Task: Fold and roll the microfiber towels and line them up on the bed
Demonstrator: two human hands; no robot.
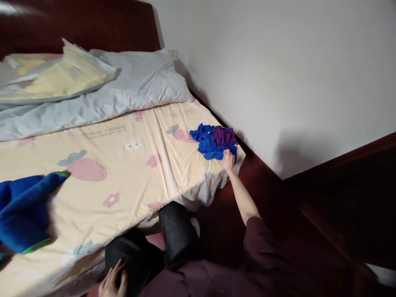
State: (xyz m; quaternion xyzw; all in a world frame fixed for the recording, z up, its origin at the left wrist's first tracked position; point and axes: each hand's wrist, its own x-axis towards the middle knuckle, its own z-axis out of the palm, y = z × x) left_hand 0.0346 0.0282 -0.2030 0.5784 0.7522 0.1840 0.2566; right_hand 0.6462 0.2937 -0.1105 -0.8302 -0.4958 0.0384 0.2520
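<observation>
A crumpled pile of blue cloths lies near the bed's far right corner, with a purple cloth bunched on top of it. My right hand reaches out to the pile's near edge, its fingers closed on a blue cloth there. By my black-clad thigh, at the bottom of the view, my left hand rests with its fingers loosely apart and holds nothing. A thicker blue towel with green edging lies folded on the bed at the left.
The bed wears a cream sheet with pink and grey prints. A grey quilt and a yellow pillow lie toward the dark wooden headboard. A white wall stands to the right, above dark red flooring.
</observation>
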